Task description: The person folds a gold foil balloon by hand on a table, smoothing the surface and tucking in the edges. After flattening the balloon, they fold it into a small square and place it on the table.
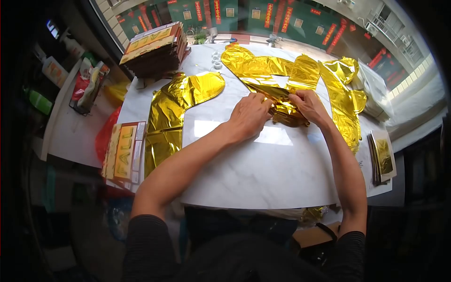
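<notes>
Three flat gold foil balloons lie on a white table (263, 174). The middle balloon (263, 70) sits at the table's centre, its long axis running from the far left corner diagonally toward the person. Its surface is shiny and creased, and its near end is bunched into folds. The left hand (249, 116) and right hand (308, 106) both pinch that folded end. The left balloon (176, 110) and right balloon (345, 98) lie untouched. Three piles of packets: far stack (155, 47), left pile (123, 151), right pile (384, 157).
</notes>
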Demonstrator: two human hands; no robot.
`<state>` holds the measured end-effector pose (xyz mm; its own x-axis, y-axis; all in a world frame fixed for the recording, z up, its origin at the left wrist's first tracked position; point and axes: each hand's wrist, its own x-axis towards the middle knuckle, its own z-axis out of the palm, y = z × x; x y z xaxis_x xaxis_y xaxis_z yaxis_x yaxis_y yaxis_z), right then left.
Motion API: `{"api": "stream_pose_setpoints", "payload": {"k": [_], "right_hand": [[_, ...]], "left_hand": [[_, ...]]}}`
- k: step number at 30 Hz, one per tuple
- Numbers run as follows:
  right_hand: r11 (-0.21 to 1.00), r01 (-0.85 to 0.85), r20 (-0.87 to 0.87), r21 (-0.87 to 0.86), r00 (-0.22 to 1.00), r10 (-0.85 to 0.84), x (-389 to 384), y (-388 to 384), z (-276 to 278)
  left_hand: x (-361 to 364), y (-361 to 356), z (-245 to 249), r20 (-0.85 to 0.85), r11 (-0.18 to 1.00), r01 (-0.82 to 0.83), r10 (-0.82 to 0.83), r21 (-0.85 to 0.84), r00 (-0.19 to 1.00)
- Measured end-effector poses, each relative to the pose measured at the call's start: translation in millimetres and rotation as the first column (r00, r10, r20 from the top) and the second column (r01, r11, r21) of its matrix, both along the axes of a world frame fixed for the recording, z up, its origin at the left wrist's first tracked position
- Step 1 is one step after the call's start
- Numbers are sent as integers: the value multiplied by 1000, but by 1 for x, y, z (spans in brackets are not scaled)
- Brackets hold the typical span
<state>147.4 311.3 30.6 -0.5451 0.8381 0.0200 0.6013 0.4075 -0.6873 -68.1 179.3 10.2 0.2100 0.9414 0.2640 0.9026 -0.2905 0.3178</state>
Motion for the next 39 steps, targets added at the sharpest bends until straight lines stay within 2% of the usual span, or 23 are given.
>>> {"api": "stream_pose_setpoints", "payload": {"k": [1,4,6,8,10,12,14,15,16,18,19,21,22,24,26,28,29,30,32,33,34,36,39], "right_hand": [[992,0,-3,-126,1000,-1,2,4,2],[944,51,-70,-326,995,-78,3,14,4],[938,34,-151,-346,984,-92,5,29,-2],[921,103,-74,-375,987,-141,7,42,6],[938,130,-80,-322,983,-164,3,53,16],[973,84,-198,-215,972,-127,2,66,30],[986,54,-159,-159,984,-80,-2,72,45],[987,63,-123,-146,989,-81,-5,78,51],[989,72,-87,-132,993,-84,-6,82,56],[979,79,-92,-188,991,-97,-5,94,70],[978,92,-100,-189,989,-113,-2,105,75],[985,97,-121,-141,986,-114,5,135,82],[989,72,-155,-126,984,-91,7,147,88],[980,164,-253,-110,949,-187,10,163,102],[965,260,-269,28,932,-243,27,221,103],[906,417,-284,76,880,-381,40,250,126],[886,434,-320,162,873,-369,58,285,129],[798,591,-353,122,777,-521,65,304,142],[506,813,-448,286,581,-680,80,336,165],[509,811,-450,288,584,-676,74,326,182],[482,870,-588,107,446,-674,61,302,204],[455,887,-691,-82,278,-667,36,249,246],[315,947,-445,56,306,-842,26,207,279]], "left_hand": [[0,-2,1,51,1000,-9,8,14,999],[-4,-2,-5,124,997,-18,7,81,992],[-7,4,-2,148,990,-19,-2,140,989],[-9,15,10,-45,999,21,-22,-26,999],[-11,30,22,-74,999,15,-19,-50,997],[-16,51,27,-101,997,11,-18,-71,995],[-25,80,14,-103,997,8,-1,70,995],[-26,88,17,-107,997,-35,43,75,993],[-27,92,17,-44,986,-43,51,160,998],[-35,101,20,-6,997,-62,62,-35,998],[-38,104,16,-5,997,-66,65,-34,998],[-44,109,5,-54,979,-106,98,-172,994],[-47,111,0,-54,979,-108,100,-172,994],[-52,113,-8,-32,988,-102,99,-113,995],[-51,114,-9,-34,985,-116,113,-125,993],[-50,118,-12,-49,977,-144,138,-159,989],[-50,117,-4,-66,966,-150,139,-210,988],[-49,118,0,-67,966,-153,142,-209,988],[-50,119,7,-102,943,-151,126,-295,987],[-49,119,9,-80,941,-153,135,-301,988],[-49,119,10,-79,941,-157,140,-300,987],[-47,120,12,-96,927,-175,152,-332,984],[-46,120,14,-89,923,-176,155,-342,984]]}}
